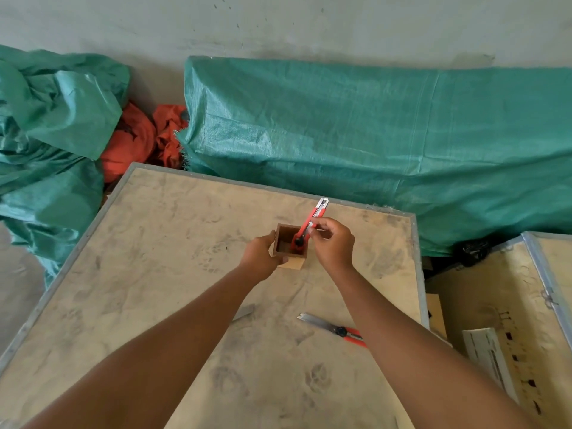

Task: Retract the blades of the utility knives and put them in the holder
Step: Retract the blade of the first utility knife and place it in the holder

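First red knife (310,223) is going into the wooden holder (290,244), black end down, leaning toward 1 o'clock. My right hand (332,243) pinches its handle; my left hand (263,253) wraps the holder's side at 9 o'clock. Second knife (335,329) at 5 o'clock still has its blade out, so roughly halfway.

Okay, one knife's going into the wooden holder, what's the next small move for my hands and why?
Probably let the right hand release the red knife: its lower end already sits inside the holder, which the left hand steadies. Then reach for the second knife near the table front, whose blade is still out.
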`<state>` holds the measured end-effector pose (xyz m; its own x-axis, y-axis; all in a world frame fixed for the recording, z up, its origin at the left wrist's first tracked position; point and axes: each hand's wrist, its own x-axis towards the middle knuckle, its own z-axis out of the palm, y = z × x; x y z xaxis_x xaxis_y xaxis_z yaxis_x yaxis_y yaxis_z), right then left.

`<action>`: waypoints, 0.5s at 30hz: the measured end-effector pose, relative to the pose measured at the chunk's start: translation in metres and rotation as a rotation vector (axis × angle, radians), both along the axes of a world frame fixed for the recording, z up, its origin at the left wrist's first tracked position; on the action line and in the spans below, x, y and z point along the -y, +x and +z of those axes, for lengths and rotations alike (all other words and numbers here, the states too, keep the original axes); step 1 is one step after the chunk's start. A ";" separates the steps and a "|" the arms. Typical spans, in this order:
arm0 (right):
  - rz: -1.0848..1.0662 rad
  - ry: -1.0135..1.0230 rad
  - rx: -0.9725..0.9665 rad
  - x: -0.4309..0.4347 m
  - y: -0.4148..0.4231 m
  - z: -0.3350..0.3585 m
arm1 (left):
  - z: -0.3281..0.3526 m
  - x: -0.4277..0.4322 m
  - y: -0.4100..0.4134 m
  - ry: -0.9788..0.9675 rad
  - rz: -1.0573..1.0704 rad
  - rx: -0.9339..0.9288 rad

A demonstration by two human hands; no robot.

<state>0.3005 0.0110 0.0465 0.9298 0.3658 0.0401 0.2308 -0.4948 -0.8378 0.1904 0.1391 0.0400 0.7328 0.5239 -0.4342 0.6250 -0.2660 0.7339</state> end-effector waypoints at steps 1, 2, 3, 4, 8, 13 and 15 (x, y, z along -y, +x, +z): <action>0.002 -0.014 0.001 -0.002 0.000 -0.004 | -0.004 -0.001 0.000 -0.004 0.017 0.011; 0.006 -0.027 0.001 -0.004 -0.001 -0.008 | -0.007 -0.002 0.001 -0.006 0.033 0.021; 0.012 -0.041 0.004 -0.006 -0.001 -0.010 | -0.009 -0.002 0.001 -0.013 0.046 0.027; 0.020 -0.051 0.010 -0.008 -0.002 -0.012 | -0.010 -0.002 0.001 -0.021 0.057 0.033; 0.057 -0.081 0.022 -0.012 -0.005 -0.018 | -0.013 -0.002 0.001 -0.033 0.069 0.070; 0.046 -0.106 0.001 -0.011 -0.009 -0.018 | -0.013 -0.005 -0.002 -0.069 0.070 0.090; 0.050 -0.088 0.014 -0.006 -0.012 -0.017 | -0.010 -0.006 -0.009 -0.104 0.085 0.112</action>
